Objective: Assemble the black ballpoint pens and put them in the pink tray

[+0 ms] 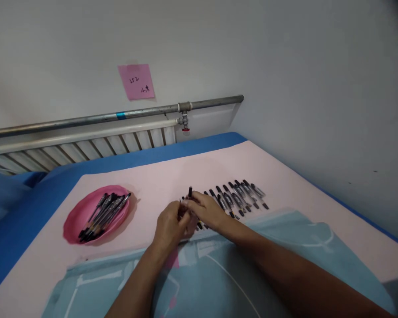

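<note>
My right hand [208, 209] is closed, and a black pen end [190, 191] sticks up from its fingers; the rest of that pen is hidden. Against it, my left hand [171, 223] is also closed, its fingertips meeting the right ones. Whatever lies between the left fingers is covered. Just right of and beneath my hands, several pens [235, 197] with clear barrels and black ends lie slanted in uneven rows on the pink table cover [159, 176]. At the left, a pink bowl [68, 231] holds a bundle of similar pens [108, 212].
A light blue cloth [119, 282] with white lines lies across the near side, under my forearms. Blue covering [166, 150] borders the pink sheet. Behind stand a radiator [106, 145], a metal pipe [146, 112] and a valve [185, 121]. A pink note [136, 82] is on the wall.
</note>
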Motion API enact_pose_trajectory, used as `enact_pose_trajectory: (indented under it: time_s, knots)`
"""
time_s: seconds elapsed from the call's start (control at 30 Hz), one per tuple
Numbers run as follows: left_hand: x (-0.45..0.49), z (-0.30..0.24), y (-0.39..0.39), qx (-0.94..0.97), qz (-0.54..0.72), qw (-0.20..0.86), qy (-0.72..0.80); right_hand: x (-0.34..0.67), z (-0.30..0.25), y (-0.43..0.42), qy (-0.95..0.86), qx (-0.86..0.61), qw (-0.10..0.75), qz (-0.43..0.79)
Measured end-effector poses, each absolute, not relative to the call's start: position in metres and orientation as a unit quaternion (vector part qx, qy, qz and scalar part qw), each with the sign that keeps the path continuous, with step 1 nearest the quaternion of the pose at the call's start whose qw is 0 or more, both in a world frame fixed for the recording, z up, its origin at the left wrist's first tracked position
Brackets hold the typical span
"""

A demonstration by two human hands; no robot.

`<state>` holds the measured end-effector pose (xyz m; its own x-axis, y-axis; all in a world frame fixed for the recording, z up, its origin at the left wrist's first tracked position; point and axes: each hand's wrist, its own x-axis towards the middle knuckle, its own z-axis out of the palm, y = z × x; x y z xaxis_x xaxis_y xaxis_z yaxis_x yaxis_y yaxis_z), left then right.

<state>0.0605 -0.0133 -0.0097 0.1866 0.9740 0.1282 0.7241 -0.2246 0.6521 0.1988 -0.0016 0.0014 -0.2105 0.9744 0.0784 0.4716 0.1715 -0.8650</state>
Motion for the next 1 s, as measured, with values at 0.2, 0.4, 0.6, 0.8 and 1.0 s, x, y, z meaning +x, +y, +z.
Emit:
enact_pose_trajectory:
  time_s: [0.2, 0.4, 0.6, 0.8, 1.0]
  knots:
    - [0.066, -0.012, -0.016, 0.752, 0.226, 0.254, 0.565, 0.205, 0.002, 0.003, -0.612, -0.541, 0.41, 0.407]
    - [0.063, -0.012, -0.011, 0.738, 0.1, 0.22, 0.63, 0.209, 0.005, 0.004, -0.615, -0.552, 0.408, 0.388]
    - [0.066, -0.008, -0.013, 0.728, 0.038, 0.184, 0.659, 0.207, 0.001, 0.003, -0.641, -0.554, 0.387, 0.364]
    - [0.049, -0.004, -0.007, 0.716, -0.02, 0.18, 0.674, 0.21, -0.002, 0.006, -0.66, -0.547, 0.383, 0.345]
    - [0.037, -0.005, -0.002, 0.715, 0.006, 0.191, 0.672, 0.208, -0.002, 0.004, -0.674, -0.526, 0.39, 0.343]
